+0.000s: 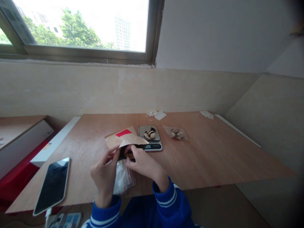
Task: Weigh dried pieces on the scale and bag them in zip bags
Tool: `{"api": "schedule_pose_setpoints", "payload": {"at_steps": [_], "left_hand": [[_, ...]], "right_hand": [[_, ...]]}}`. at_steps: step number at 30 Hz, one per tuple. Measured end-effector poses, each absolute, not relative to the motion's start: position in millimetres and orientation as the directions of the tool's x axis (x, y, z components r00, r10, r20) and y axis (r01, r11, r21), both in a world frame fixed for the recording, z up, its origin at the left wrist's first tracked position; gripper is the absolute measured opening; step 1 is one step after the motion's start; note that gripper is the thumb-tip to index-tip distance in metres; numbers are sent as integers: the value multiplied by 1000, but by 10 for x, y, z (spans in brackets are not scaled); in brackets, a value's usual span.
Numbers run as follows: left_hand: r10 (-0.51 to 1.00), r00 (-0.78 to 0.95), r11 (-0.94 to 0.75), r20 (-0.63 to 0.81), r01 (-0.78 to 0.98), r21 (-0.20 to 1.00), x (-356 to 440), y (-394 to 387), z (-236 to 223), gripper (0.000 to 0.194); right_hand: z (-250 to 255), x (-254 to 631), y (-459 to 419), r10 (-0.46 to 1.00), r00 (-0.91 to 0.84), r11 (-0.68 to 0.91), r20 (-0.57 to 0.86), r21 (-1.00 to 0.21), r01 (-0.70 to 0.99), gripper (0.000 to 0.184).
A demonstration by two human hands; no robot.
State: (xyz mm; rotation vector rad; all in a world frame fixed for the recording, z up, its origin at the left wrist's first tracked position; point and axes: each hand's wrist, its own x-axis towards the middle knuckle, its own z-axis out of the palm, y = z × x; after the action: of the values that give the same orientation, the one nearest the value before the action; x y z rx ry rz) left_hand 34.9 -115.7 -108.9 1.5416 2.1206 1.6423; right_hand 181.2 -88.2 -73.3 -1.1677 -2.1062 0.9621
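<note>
My left hand point(105, 172) and my right hand point(140, 163) meet over the near middle of the wooden table point(213, 158). Both pinch the dark open mouth of a brown paper bag point(123, 139) with a red label. The right fingers curl into the opening; what they grip inside is hidden. Just behind the bag stands a small digital scale point(152, 139) with several pale and dark nuts on its platform. A small clear bag of similar nuts point(175, 133) lies to the right of the scale.
A stack of clear zip bags point(124, 179) lies under my hands at the near edge. A phone point(53, 185) rests face up at the near left corner. Paper scraps point(156, 114) point(206, 114) lie by the far edge. A tiled wall and window stand behind.
</note>
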Motion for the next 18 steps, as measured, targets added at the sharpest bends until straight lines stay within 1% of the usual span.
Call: {"api": "schedule_pose_setpoints", "payload": {"at_steps": [2, 4, 7, 10, 14, 16, 18], "left_hand": [[707, -508, -47, 492, 660, 750, 346, -1162, -1082, 31], [703, -521, -28, 484, 660, 751, 335, -1161, -1079, 31], [700, -531, -14, 477, 659, 752, 305, -1142, -1074, 31], [698, -522, -9, 490, 678, 735, 276, -1104, -1052, 30], [703, -507, -10, 498, 693, 721, 258, -1063, -998, 27], [702, -510, -6, 497, 694, 720, 250, -1055, -975, 27], [700, -514, 1, 496, 695, 719, 234, -1053, -959, 27]], "right_hand": [[-765, 1839, -939, 865, -477, 387, 157, -813, 435, 26], [-815, 1873, -976, 854, -467, 416, 231, -841, 345, 24], [-901, 1910, -979, 851, -383, 465, 360, -855, 229, 18], [-963, 1908, -940, 834, -290, 530, 469, -828, 184, 16], [-1013, 1875, -903, 773, -237, 631, 588, -751, 193, 20], [-1031, 1873, -909, 744, -164, 669, 648, -725, 167, 15], [-1036, 1899, -918, 747, -27, 663, 664, -742, 101, 6]]}}
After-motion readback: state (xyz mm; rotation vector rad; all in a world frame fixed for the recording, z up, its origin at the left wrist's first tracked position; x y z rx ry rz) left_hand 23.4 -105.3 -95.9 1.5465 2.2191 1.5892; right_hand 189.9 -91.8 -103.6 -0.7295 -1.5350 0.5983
